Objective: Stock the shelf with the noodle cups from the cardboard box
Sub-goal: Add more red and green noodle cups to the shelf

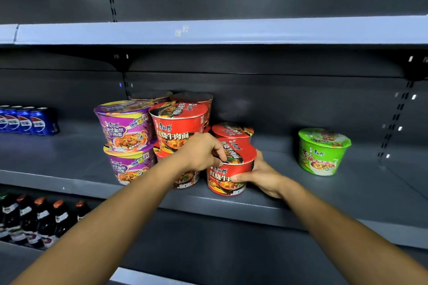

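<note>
Both forearms reach in. Left hand (pixel 201 152) fingers curl over lid rim of red noodle cup (pixel 228 169); right hand (pixel 261 174) grips its side. Cup upright at shelf (pixel 301 203) front edge, beside red stack (pixel 178 127); both hands equally near.

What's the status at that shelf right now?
Both hands grip the red noodle cup: left hand at its lid rim, right hand on its side. Cup on shelf. Nothing in the way.

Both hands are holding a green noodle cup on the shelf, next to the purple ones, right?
Not quite. The head view shows the left hand and right hand holding a red noodle cup. The green noodle cup stands alone, untouched, farther right.
</note>
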Tool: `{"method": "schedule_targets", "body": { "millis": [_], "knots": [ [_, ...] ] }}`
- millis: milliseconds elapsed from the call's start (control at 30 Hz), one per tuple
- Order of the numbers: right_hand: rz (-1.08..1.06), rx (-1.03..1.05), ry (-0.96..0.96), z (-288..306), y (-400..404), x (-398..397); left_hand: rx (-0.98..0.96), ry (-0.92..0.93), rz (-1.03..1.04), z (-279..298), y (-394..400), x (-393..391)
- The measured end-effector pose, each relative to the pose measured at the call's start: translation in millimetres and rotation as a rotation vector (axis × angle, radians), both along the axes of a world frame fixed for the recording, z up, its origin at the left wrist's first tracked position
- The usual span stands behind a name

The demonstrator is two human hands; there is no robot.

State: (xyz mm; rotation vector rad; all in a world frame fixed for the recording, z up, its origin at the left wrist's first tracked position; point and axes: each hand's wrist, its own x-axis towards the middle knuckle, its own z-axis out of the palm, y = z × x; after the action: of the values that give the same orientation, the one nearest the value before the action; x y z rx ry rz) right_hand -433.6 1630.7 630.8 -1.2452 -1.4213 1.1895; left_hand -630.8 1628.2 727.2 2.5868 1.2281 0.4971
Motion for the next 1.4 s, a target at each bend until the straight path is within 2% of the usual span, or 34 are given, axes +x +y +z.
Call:
{"method": "schedule_targets", "body": {
  "millis": [433, 633, 800, 1000, 1133, 1200, 1267, 1400],
  "knots": [
    [0.006, -0.061, -0.022, -2.0, -7.1, 7.7, 0.0, -0.103, 0.058, -5.7, -6.5, -7.0],
    [-0.012, -0.123, 0.041, -3.0, -12.7, 18.6, 0.078, -0.032, 0.095, -7.3, -12.5, -8.9],
    [-0.085, -0.12, 0.064, -0.8, -18.2, 17.2, 0.031, -0.047, 0.106, -8.9, -19.2, -4.2],
    [-0.207, -0.11, -0.079, 9.7, -37.6, 8.2, 0.011, -0.027, 0.12, -8.9, -26.5, -3.7],
    [-0.285, -0.072, -0.164, 22.1, -67.8, 0.7, 0.078, -0.155, 0.122, -18.8, -46.0, -5.3],
    [-0.24, -0.046, -0.178, 24.7, -84.6, -5.2, -0.034, -0.225, 0.108, -24.9, -60.4, -6.6],
    [-0.103, -0.106, -0.141, 20.2, -100.5, -15.2, -0.308, -0.264, 0.039, -37.0, -75.9, -11.3],
    [0.161, -0.321, -0.174, -27.5, -124.3, -37.7, -0.672, -0.067, -0.025, -90.9, -101.6, -22.3]
  ]
}}
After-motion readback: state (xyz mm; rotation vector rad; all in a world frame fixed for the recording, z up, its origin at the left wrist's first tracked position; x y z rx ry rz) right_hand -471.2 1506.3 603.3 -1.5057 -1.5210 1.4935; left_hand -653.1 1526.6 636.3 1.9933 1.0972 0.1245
